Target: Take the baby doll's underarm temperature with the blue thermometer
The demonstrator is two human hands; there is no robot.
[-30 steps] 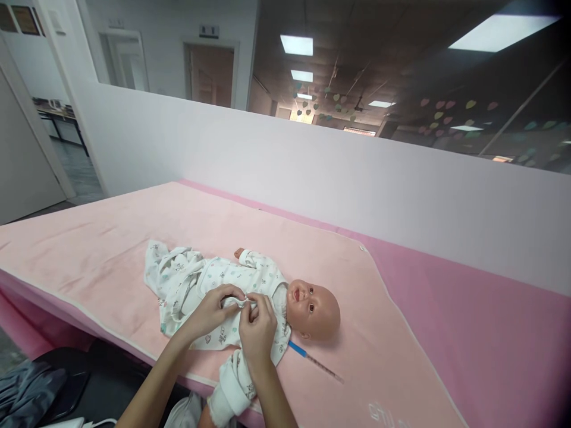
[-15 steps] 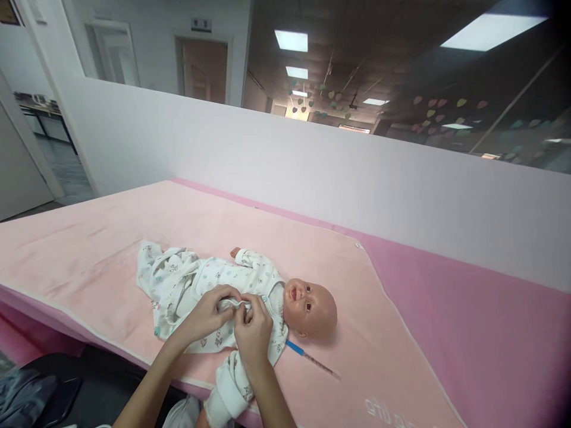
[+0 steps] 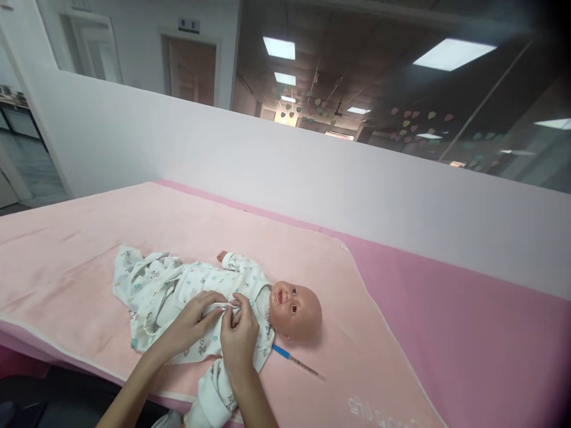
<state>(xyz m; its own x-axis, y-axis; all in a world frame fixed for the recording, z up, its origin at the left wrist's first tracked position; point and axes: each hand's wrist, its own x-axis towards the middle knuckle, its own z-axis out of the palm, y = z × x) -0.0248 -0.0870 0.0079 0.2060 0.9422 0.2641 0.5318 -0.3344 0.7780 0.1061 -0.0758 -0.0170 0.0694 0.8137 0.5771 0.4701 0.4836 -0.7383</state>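
A baby doll [image 3: 297, 312] lies on its back, its bald head to the right. It wears a white printed baby outfit [image 3: 200, 276], bunched loosely around the legs at left. Over the doll's chest, my left hand [image 3: 200, 315] pinches the garment's front edge. My right hand [image 3: 239, 333] sits close beside it, fingertips closed on the same edge near the neckline. Just what lies between the fingertips is partly hidden. One sleeve [image 3: 213, 389] stretches toward me below my right wrist, while the other arm points away.
A thin stick with a blue end [image 3: 282, 351] lies by the doll's shoulder. Under everything spreads a pale pink mat [image 3: 357, 356] on a darker pink surface [image 3: 468, 303]. A white low wall [image 3: 312, 172] with glass above runs behind.
The whole view has shifted, so the doll and hands appear farther left. My fingers have moved slightly on the garment edge, still pinching it.
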